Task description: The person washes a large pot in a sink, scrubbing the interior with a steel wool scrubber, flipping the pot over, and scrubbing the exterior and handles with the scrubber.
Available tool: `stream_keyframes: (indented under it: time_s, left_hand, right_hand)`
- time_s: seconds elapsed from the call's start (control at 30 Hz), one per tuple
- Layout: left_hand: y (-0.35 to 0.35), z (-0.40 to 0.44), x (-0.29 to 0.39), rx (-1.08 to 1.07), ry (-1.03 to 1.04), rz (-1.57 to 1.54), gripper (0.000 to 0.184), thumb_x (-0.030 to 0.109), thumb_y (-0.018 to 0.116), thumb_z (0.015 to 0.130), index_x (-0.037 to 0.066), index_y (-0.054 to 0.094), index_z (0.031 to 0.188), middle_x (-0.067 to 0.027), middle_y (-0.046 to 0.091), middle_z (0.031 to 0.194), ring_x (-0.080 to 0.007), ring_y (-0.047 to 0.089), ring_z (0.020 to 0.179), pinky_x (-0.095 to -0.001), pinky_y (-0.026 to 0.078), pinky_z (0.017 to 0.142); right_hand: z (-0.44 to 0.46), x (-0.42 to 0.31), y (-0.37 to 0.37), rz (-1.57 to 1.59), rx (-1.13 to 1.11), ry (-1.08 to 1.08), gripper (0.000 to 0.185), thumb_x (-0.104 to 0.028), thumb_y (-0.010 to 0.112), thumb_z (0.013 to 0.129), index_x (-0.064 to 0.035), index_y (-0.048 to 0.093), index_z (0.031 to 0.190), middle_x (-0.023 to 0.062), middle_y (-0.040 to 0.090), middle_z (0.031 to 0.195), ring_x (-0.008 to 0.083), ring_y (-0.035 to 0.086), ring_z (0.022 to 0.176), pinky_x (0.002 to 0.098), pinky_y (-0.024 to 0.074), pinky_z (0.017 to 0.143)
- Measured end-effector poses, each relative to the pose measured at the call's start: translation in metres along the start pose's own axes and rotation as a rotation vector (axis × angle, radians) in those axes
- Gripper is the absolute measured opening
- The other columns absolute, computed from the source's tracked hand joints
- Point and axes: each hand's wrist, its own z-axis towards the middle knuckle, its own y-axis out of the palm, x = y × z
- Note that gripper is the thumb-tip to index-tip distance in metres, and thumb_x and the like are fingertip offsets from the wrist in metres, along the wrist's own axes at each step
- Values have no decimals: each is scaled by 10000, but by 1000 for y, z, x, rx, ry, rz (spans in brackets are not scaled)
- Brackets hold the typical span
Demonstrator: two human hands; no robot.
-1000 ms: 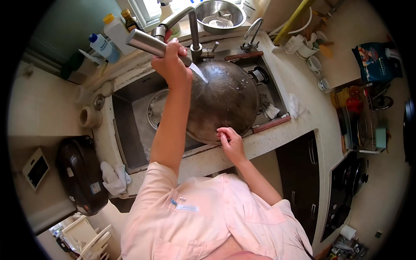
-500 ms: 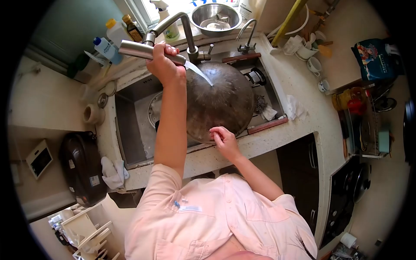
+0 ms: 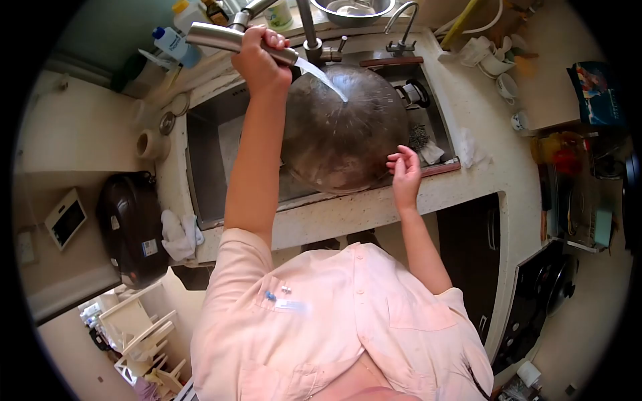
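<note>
Your left hand (image 3: pixel 260 61) is wrapped around the brushed silver, cylindrical spray head (image 3: pixel 214 37), its fingers closed over the barrel. Your right hand (image 3: pixel 406 175) is half curled, with fingertips at the right near rim of the large, dark grey, domed metal pan (image 3: pixel 338 144); you cannot tell from here whether they pinch that rim or merely rest by it. The pan lies dome up over the rectangular stainless steel sink (image 3: pixel 204 157), covering much of its middle and right.

The step in hand looks like a rinse. A clear white stream of water (image 3: pixel 322 78) strikes the dome on its far half and fans out in fine streaks. To rinse well, sweep that stream slowly from the far side across to the left, right and near edges, as one fixed spot probably leaves the rim poorly washed. Angle the nozzle low, so runoff falls inside the sink and not over the pale speckled surface (image 3: pixel 321 212) along the near side.

A wet dome likely slips and rocks, so steady the rim with your right fingers before turning it. Mind the dark wiry scrubber (image 3: pixel 418 137) and crumpled white wad (image 3: pixel 433 152) just right of the pan: a swing that way could catch them.
</note>
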Motion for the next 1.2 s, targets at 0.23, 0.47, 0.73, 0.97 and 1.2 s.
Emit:
stream_keyframes:
  time_s: [0.23, 0.47, 0.73, 0.97, 1.2]
  left_hand:
    - [-15, 7, -1, -107, 97, 55, 104, 52, 498, 720, 56, 396, 701, -14, 374, 511, -129, 374, 451, -288, 380, 535]
    - [-17, 8, -1, -119, 245, 112, 82, 6, 485, 701, 36, 411, 681, -38, 395, 512, -126, 387, 429, -271, 364, 455]
    - [-4, 5, -6, 38, 295, 73, 101, -4, 490, 688, 32, 409, 638, -35, 398, 503, -120, 380, 407, -256, 348, 416]
    - [-7, 2, -1, 1, 244, 74, 106, 5, 488, 697, 40, 407, 639, -34, 398, 500, -123, 382, 408, -262, 355, 426]
    - [-25, 8, 12, -171, 158, 248, 64, 31, 513, 734, 24, 451, 746, -52, 421, 511, -139, 415, 431, -273, 372, 443]
  right_hand:
    - [5, -1, -8, -32, 37, 2, 205, -42, 409, 890, -33, 483, 1082, 36, 567, 876, 87, 531, 737, 209, 438, 670]
    - [-2, -2, -12, -42, 26, 12, 197, -34, 420, 885, -37, 510, 1060, 30, 568, 870, 86, 533, 732, 206, 440, 669]
    - [-7, 3, -16, -53, 20, 21, 191, -40, 426, 886, -37, 521, 1052, 23, 574, 868, 82, 534, 728, 199, 434, 666]
    - [-12, -2, -5, -81, -18, 19, 189, -46, 424, 887, -40, 526, 1046, 22, 576, 870, 83, 535, 730, 206, 434, 668]
    - [-8, 3, -3, -79, -34, 25, 193, -29, 420, 882, -35, 532, 1039, 23, 571, 887, 86, 536, 761, 207, 438, 688]
